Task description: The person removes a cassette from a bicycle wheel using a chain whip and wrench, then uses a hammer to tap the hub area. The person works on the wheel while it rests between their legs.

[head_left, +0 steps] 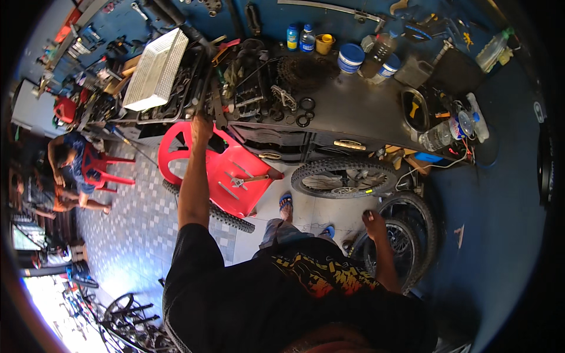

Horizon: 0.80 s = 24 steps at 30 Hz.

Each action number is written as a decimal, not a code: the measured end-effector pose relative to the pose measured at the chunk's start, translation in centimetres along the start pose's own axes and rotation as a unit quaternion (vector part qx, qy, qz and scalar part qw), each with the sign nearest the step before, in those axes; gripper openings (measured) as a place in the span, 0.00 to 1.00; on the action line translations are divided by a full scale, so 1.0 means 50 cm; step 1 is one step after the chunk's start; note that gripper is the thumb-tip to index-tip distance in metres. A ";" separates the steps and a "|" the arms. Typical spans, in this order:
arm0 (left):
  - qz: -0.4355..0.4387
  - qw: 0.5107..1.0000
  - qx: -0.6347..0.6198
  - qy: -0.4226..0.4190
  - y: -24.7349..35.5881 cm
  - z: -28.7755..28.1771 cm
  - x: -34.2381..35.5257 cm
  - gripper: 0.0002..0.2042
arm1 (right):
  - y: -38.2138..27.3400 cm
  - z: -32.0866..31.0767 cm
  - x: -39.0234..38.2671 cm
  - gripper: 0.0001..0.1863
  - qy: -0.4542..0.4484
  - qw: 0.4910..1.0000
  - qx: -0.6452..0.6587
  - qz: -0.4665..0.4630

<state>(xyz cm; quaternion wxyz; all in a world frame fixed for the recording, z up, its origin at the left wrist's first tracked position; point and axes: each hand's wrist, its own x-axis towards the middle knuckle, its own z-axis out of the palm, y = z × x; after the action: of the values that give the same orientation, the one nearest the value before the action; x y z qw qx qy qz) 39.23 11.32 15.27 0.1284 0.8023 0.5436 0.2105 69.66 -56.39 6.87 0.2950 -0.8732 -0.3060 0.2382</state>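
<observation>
My left hand reaches out to the front edge of a dark workbench and closes around a long dark bar standing among the tools there. Just below that hand stands a red plastic chair with a wrench and other small tools on its seat. My right hand grips the tyre of an upright bicycle wheel beside my right leg. A second wheel leans behind it. My feet in blue sandals stand on the tiled floor between chair and wheels.
Another knobby wheel leans against the bench drawers, and a tyre lies under the chair. The bench holds a white basket, a cassette, rings, tubs and bottles. People sit at left. Bicycles lie lower left.
</observation>
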 end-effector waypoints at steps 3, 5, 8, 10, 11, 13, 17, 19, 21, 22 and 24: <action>-0.050 0.994 0.088 -0.046 0.032 -0.011 0.080 0.15 | -0.216 -0.025 0.098 0.17 0.003 0.995 -0.074 -0.065; -0.084 0.988 0.115 -0.053 0.044 -0.003 0.103 0.15 | -0.339 -0.034 0.160 0.19 0.010 0.988 -0.104 -0.116; -0.066 0.989 0.122 -0.051 0.043 0.013 0.117 0.15 | -0.485 -0.021 0.251 0.19 0.032 0.982 -0.112 -0.149; -0.045 0.990 0.129 -0.036 0.042 0.025 0.119 0.15 | -0.557 -0.001 0.308 0.18 0.058 0.972 -0.126 -0.189; -0.029 0.990 0.139 -0.022 0.041 0.028 0.119 0.15 | -0.586 0.009 0.336 0.18 0.061 0.969 -0.140 -0.197; -0.024 0.986 0.158 -0.049 0.044 0.026 0.119 0.17 | -0.633 0.028 0.393 0.18 0.031 0.959 -0.199 -0.201; -0.050 0.997 0.054 -0.009 0.058 -0.014 0.102 0.19 | -0.688 0.064 0.459 0.19 0.022 0.960 -0.212 -0.181; -0.024 0.997 -0.020 0.068 0.054 -0.041 0.067 0.19 | -0.686 0.070 0.465 0.20 0.048 0.969 -0.173 -0.170; 0.008 0.986 -0.081 0.147 0.041 -0.058 0.004 0.17 | -0.657 0.059 0.461 0.22 0.058 0.973 -0.134 -0.180; 0.067 0.970 -0.100 0.209 0.032 -0.060 -0.038 0.15 | -0.634 0.048 0.459 0.23 0.067 0.973 -0.112 -0.190; 0.031 0.970 -0.124 0.205 0.011 -0.049 -0.161 0.15 | -0.566 0.013 0.447 0.22 0.009 0.980 -0.078 -0.185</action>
<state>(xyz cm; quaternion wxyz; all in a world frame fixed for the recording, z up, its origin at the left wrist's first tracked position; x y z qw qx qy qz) 35.93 3.59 16.07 0.1063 0.7363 0.5027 0.4403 73.76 -23.00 19.84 0.2675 -0.8239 -0.4775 0.1471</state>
